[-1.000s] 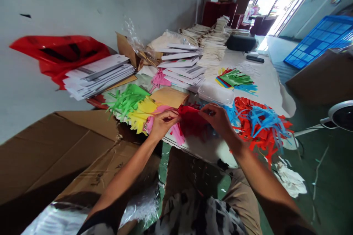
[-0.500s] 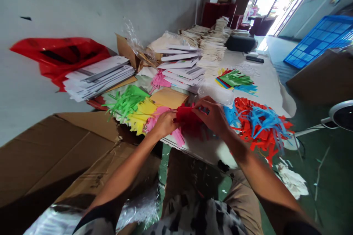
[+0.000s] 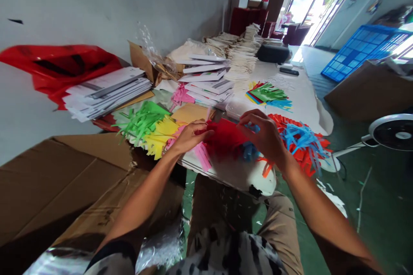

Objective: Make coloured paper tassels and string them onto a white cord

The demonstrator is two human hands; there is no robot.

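A sheet of red fringed tissue paper (image 3: 226,136) is stretched between my hands over the near edge of the table, its lower part blurred. My left hand (image 3: 192,135) pinches its left side. On the opposite side, the fingers of my right hand (image 3: 263,133) close at its upper corner. Beside my left hand lie pink fringed paper (image 3: 202,157), yellow fringed paper (image 3: 160,135) and green fringed paper (image 3: 142,121). A heap of orange-red fringes (image 3: 301,161) with blue fringes (image 3: 301,139) on top lies right of my right hand.
Behind my hands are a clear plastic tray (image 3: 234,108), stacked white envelopes (image 3: 209,81) and a multicoloured fringe bundle (image 3: 269,94). A large cardboard box (image 3: 74,176) stands at lower left. At right are a fan (image 3: 395,133) and a blue crate (image 3: 361,51).
My hands have moved apart, and the red paper between them is spread wider. My right hand has shifted right, and the view has turned slightly.
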